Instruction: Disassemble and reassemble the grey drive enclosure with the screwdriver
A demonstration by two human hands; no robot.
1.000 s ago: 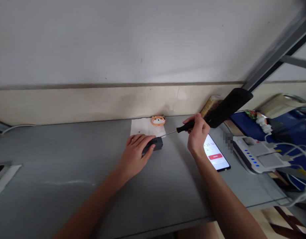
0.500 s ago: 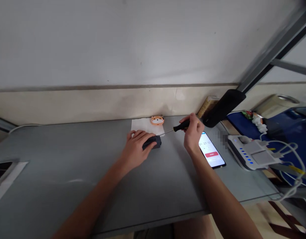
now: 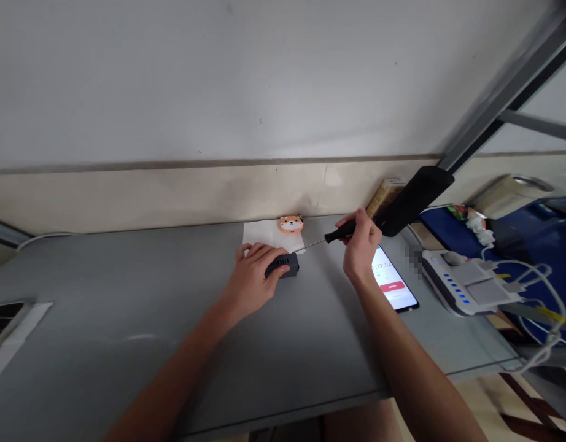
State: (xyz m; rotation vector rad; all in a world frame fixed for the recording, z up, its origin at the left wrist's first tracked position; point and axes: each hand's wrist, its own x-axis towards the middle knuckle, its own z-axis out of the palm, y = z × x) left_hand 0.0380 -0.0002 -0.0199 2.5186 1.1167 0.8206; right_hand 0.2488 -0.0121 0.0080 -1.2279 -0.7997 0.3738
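A small dark box with slotted vents [image 3: 290, 266] rests on the grey desk [image 3: 140, 380]. My left hand [image 3: 256, 270] is closed around its left part, fingers over the top and thumb along the near side. In my right hand [image 3: 362, 242] is a screwdriver [image 3: 339, 232] with a black handle, held at a slant. Its thin metal shaft points left and down to the upper edge of the box; whether the tip touches a screw is too small to tell. Behind the box lie a white sheet of paper [image 3: 259, 231] and an orange animal-faced case [image 3: 291, 224].
A lit phone [image 3: 398, 294] lies beside my right wrist. Farther right are a white power strip [image 3: 462, 282] with plugs and cables, a black cylindrical object [image 3: 418, 199] leaning by a book [image 3: 382, 195], and a metal post [image 3: 508, 98]. A white-edged object [image 3: 23, 334] sits at far left.
My right hand and the screwdriver have shifted slightly right. My left hand still holds the box in almost the same place.
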